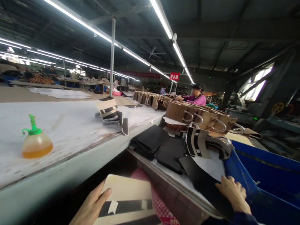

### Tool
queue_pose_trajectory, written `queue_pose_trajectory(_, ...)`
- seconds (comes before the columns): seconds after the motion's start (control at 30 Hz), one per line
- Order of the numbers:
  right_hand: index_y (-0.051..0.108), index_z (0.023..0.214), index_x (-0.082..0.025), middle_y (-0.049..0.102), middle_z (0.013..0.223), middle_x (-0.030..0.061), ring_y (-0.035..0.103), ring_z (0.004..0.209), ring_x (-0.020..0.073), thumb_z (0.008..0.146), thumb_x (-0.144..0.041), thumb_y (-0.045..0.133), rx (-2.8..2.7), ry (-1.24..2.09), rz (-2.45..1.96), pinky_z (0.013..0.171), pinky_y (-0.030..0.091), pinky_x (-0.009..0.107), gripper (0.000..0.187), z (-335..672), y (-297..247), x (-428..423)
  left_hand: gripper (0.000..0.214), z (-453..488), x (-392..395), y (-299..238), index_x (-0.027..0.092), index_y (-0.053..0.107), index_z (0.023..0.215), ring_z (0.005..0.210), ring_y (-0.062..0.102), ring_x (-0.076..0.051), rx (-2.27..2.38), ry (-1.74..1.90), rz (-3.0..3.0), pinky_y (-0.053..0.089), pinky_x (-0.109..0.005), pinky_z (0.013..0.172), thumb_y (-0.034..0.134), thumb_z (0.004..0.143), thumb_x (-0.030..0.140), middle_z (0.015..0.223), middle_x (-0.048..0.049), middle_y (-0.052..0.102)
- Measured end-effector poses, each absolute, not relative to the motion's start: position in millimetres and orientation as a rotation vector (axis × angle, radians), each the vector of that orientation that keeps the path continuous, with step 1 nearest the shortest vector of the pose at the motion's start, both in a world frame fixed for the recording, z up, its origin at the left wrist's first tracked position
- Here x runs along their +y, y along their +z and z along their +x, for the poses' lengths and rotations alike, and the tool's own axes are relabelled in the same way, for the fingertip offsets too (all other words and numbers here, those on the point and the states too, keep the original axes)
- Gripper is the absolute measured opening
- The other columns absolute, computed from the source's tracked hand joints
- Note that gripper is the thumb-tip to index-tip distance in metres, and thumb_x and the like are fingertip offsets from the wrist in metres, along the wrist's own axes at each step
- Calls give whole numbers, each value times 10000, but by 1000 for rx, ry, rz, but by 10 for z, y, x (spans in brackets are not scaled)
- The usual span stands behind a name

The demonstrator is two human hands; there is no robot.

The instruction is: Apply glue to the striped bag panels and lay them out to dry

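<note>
Factory bench (3, 153): my left hand (87, 210) clamps the striped panel (127, 208) at 6 o'clock; my right hand (231, 193), spread flat, rests on the black sheet (199, 178) stretching toward 10 o'clock.

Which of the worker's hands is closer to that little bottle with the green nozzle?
Left. The left hand, holding a beige and black panel, is below and right of the bottle; the right hand rests on a black sheet far across to the right.
</note>
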State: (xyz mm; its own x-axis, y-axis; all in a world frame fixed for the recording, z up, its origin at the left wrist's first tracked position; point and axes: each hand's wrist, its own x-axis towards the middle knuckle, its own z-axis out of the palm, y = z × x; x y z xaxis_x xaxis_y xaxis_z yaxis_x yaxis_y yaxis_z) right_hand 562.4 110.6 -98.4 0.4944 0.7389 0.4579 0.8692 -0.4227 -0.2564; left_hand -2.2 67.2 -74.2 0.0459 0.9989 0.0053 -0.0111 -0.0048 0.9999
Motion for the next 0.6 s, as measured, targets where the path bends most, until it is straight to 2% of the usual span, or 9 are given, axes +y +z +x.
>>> queue_pose_trajectory(0.1,665,1143,-160,670,1193,79,651,1091,243,948,-373,688,-1387,-180,-2440,958,547,488,290,5365,-948,1503,599,51,676,-777,177,719,1207,1377,548,-348,1209,1210,1246,356,-410,1210,648,833,640,1337,-111,709)
queue_pose_trajectory(0.2,629,1259,-178,637,1297,97,638,1144,258,962,-403,667,-1440,-29,-2426,984,539,504,375,5114,-943,1888,564,68,656,-748,181,713,1206,1424,502,-328,1303,1248,1207,286,-394,1244,620,856,614,1364,-116,689)
queue_pose_trajectory(0.3,611,1285,-177,629,1304,102,642,1132,256,974,-403,648,-1386,54,-2402,961,553,492,386,4958,-998,2066,538,41,618,-662,178,711,1214,1457,460,-320,1333,1227,1231,271,-386,1250,616,875,585,1387,-126,673)
queue_pose_trajectory(0.4,652,1167,-160,675,1168,74,673,1012,214,969,-362,662,-1365,139,-2336,884,581,428,283,4953,-1039,2037,506,4,593,-596,164,723,1199,1434,486,-340,1293,1227,1325,286,-424,1243,650,868,539,1326,-138,710)
queue_pose_trajectory(0.5,673,959,-161,695,937,23,679,841,166,962,-360,671,-1396,204,-2181,787,576,349,199,5045,-984,1924,494,-25,588,-593,165,733,1198,1333,585,-352,1262,1242,1375,377,-440,1191,700,836,499,1224,-141,758)
queue_pose_trajectory(0.6,653,813,-218,704,823,59,694,785,217,932,-431,630,-1363,150,-1972,742,560,377,246,5108,-816,1795,487,-34,574,-607,178,740,1204,1235,654,-353,1275,1258,1365,475,-422,1104,708,829,487,1160,-143,778)
